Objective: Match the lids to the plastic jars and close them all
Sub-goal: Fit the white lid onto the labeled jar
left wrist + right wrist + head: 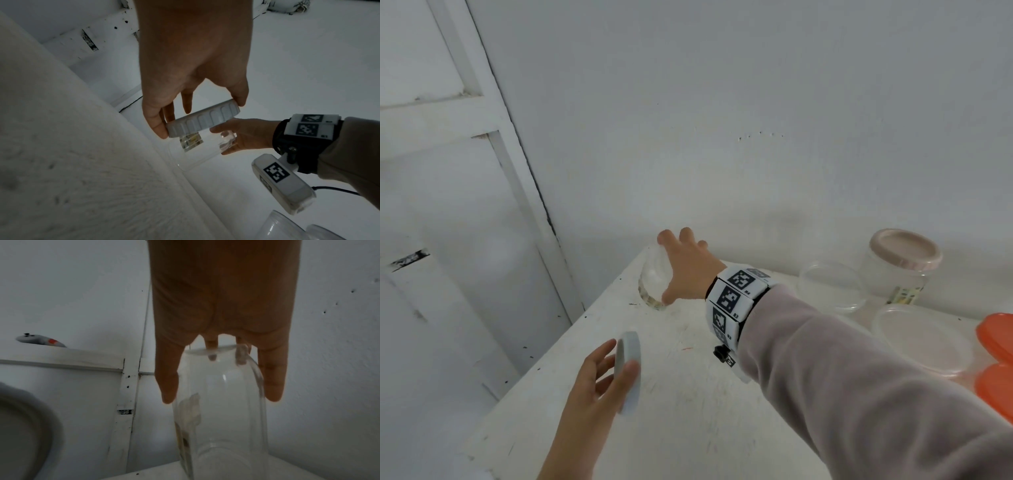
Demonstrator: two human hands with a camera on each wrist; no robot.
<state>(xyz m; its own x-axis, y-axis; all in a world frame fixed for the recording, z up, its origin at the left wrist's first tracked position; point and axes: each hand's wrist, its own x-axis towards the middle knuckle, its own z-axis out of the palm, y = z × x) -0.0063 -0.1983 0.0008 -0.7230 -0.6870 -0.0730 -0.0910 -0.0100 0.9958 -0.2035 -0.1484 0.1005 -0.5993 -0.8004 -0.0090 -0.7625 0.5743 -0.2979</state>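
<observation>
A clear plastic jar with a paper label stands at the far left corner of the white table. My right hand reaches over it and grips its open top, fingers down the sides. The right wrist view shows my right hand around the jar. Nearer me, my left hand holds a white ribbed lid on edge between thumb and fingers. From the left wrist, the lid hangs in my left hand, just in front of the jar.
At the back right stand a jar closed with a beige lid and an open clear jar. A shallow clear container and orange lids lie further right. The table's left edge drops off beside a white door.
</observation>
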